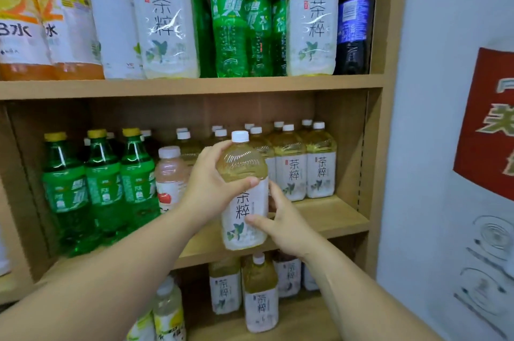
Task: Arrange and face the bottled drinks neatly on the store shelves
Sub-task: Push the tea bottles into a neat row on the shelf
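A pale-yellow tea bottle with a white cap and white label is held upright in front of the middle shelf, label facing me. My left hand grips its upper body, thumb across the front. My right hand holds its lower right side, thumb on the label. Behind it stand rows of the same tea bottles. Left of them stand a pink apple-drink bottle and three green soda bottles.
The top shelf carries large orange, white, tea, green and dark blue bottles. The bottom shelf holds more tea bottles and lemon drinks. A wooden side panel and a white wall with a red poster stand at right.
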